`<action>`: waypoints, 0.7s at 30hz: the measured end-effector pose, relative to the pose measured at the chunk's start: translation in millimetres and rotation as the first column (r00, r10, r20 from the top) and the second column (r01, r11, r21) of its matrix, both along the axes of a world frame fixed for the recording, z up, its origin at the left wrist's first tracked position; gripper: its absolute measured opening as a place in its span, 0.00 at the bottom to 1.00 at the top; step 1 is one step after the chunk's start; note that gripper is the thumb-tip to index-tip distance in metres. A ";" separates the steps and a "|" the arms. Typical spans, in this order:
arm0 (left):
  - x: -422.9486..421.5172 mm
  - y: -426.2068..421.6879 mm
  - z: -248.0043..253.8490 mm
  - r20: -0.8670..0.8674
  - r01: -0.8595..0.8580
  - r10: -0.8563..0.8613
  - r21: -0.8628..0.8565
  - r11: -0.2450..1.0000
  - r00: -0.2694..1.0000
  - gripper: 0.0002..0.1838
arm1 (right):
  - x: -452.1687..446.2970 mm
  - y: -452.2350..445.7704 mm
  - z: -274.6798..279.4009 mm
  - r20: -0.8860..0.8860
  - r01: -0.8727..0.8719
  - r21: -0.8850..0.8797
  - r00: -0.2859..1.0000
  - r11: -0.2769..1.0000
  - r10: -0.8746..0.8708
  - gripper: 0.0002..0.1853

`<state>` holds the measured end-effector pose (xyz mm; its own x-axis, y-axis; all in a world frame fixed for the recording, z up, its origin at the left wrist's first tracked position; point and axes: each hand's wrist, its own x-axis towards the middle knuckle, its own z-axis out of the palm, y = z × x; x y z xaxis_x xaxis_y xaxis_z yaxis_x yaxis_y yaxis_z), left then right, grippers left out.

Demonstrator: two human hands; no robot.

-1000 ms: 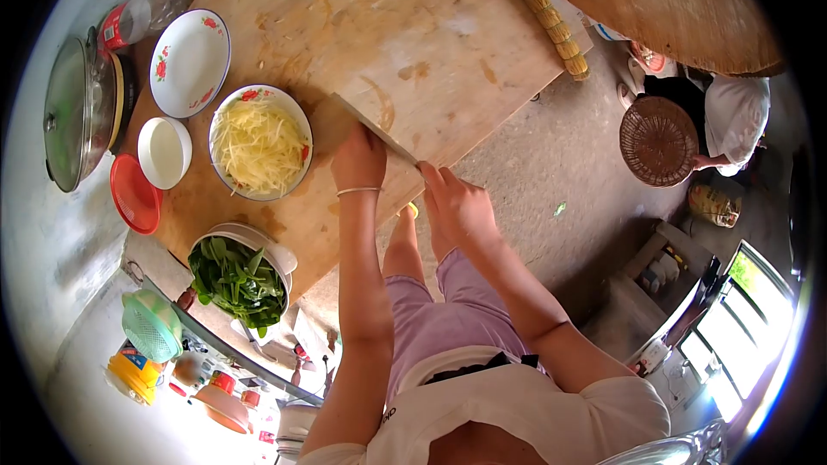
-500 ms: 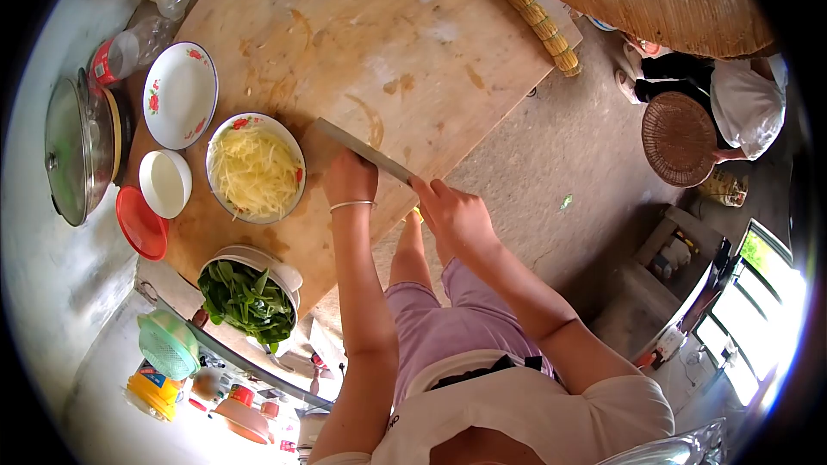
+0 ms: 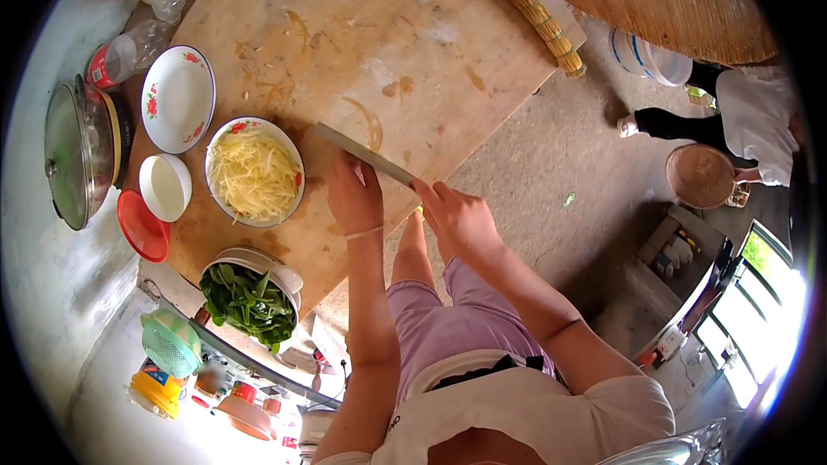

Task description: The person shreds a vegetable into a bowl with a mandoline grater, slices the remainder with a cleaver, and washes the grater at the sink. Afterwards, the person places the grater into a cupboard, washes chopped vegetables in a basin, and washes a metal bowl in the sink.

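My right hand [image 3: 458,217] is closed round the handle of a knife [image 3: 365,153], whose blade reaches left over the wooden table [image 3: 448,60]. Against the near side of the blade is my left hand [image 3: 355,198], fingers bent; whatever they may hold is hidden. Left of it, a flowered plate [image 3: 214,174] carries a heap of pale yellow shreds [image 3: 252,174]. Nearer to me, a white pot [image 3: 289,279] is full of green leaves [image 3: 245,303].
An empty flowered plate [image 3: 178,100], white bowl [image 3: 165,188], red bowl [image 3: 142,226] and lidded pan [image 3: 73,155] line the left. A straw broom [image 3: 534,13] lies across the far right corner. At right, another person [image 3: 758,120] holds a basket [image 3: 699,176].
My left hand has shifted slightly and its fingers have turned beside the blade. The other person has moved right with the basket, and a bucket has come into view. The camera view has shifted.
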<state>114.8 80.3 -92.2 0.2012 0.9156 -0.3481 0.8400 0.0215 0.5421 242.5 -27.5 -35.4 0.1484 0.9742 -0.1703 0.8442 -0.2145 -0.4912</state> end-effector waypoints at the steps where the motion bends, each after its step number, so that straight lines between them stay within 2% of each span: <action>1: -3.7 -9.3 -7.2 0.012 0.004 -0.007 0.208 0.978 1.000 0.15 | 0.0 0.2 -0.1 0.006 -0.004 0.001 1.000 1.000 0.004 0.23; 2: -6.3 -16.5 -15.6 0.023 0.005 -0.016 0.405 0.914 1.000 0.19 | 0.1 0.5 -0.2 0.003 -0.005 -0.001 1.000 1.000 0.005 0.23; 3: -6.5 -19.7 -19.7 0.020 0.005 -0.015 0.403 0.915 1.000 0.19 | 0.0 0.7 -0.3 0.000 -0.005 0.002 1.000 1.000 0.005 0.23; 5: -8.5 -28.1 -27.5 -0.133 0.160 -0.107 0.496 0.853 0.985 0.23 | -1.4 -0.8 -0.8 -0.008 -0.006 -0.001 1.000 1.000 0.006 0.23; 9: 0.4 -33.2 -39.8 -0.124 0.170 -0.125 0.479 0.861 0.984 0.22 | -0.3 0.5 -0.6 -0.001 -0.008 0.019 1.000 1.000 0.008 0.23; 11: 2.6 -34.5 -43.9 -0.216 0.212 -0.124 0.453 0.866 0.968 0.23 | 0.3 0.3 -0.4 -0.003 -0.010 0.028 1.000 1.000 0.010 0.23; 14: 5.2 -35.5 -42.8 -0.243 0.221 -0.118 0.454 0.863 0.963 0.23 | 0.4 -0.1 -0.3 -0.009 -0.005 0.028 1.000 1.000 0.005 0.23; 21: 5.4 -36.4 -46.8 -0.246 0.217 -0.108 0.476 0.852 0.963 0.23 | 1.8 -3.3 -3.3 0.013 -0.014 0.025 1.000 1.000 0.013 0.22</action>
